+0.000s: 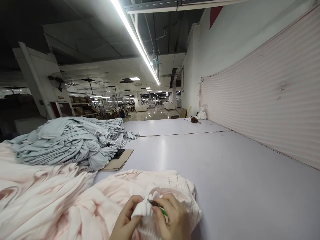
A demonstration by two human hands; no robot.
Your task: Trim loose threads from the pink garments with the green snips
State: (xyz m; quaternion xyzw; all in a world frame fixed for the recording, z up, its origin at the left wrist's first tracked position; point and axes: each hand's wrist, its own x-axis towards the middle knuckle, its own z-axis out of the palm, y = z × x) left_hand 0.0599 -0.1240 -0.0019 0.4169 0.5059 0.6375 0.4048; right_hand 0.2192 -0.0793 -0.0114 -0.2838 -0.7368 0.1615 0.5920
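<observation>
**Snips at a pinched fold of pink cloth**

Closest to us, our left hand [124, 221] has its fingers closed on a bunched fold of the pink garment [150, 181], which lies on the near edge of the tabletop [212, 166]. Our right hand [173, 220] wraps its fingers tight around green-handled thread snips [156, 204], whose tip touches that fold. To the left we see a heap of pink fabric [37, 193]. Behind it sits a pile of grey-blue garments [70, 140], partly on a cardboard sheet [122, 161]. 1 striped pink cloth [262, 100] hangs along the right wall.
</observation>
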